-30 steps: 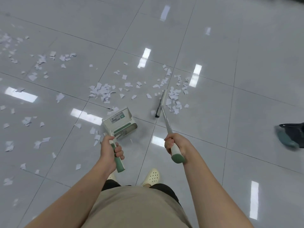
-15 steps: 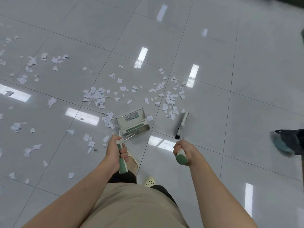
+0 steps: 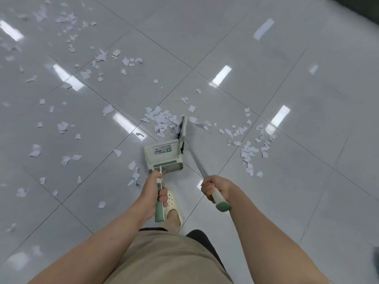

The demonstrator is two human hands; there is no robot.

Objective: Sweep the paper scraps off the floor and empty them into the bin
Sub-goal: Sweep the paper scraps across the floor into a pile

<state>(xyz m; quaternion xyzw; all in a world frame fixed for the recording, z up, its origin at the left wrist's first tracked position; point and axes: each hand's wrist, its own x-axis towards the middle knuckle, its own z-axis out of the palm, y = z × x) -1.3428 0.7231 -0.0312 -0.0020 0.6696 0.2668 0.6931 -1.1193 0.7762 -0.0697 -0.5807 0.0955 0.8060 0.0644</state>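
Two hands work the tools, one tool each. The left hand is wrapped around the green-and-white dustpan handle, and the right hand is clenched around the broom handle just above its green end cap. Both grips look firm and closed, which suits the step in hand: gathering scraps toward the pan.

The dustpan sits ahead of the person's sandalled foot. Its long handle runs back toward the body and its mouth faces away, toward the pile. The broom shaft rises from the right hand and slants up-left to the broom head, which sits just beyond the pan's far right corner. The head's long axis runs nearly front to back.

A dense pile of paper scraps lies directly left of the broom head, touching or almost touching it, just beyond the pan mouth. To do this well, draw the head in short strokes toward the mouth, and keep the pan lip pressed flat on the floor (whether it is flat here cannot be told).

Further scraps lie to the right, and many more are scattered left and far left. The task is judged early. No bin is in view.
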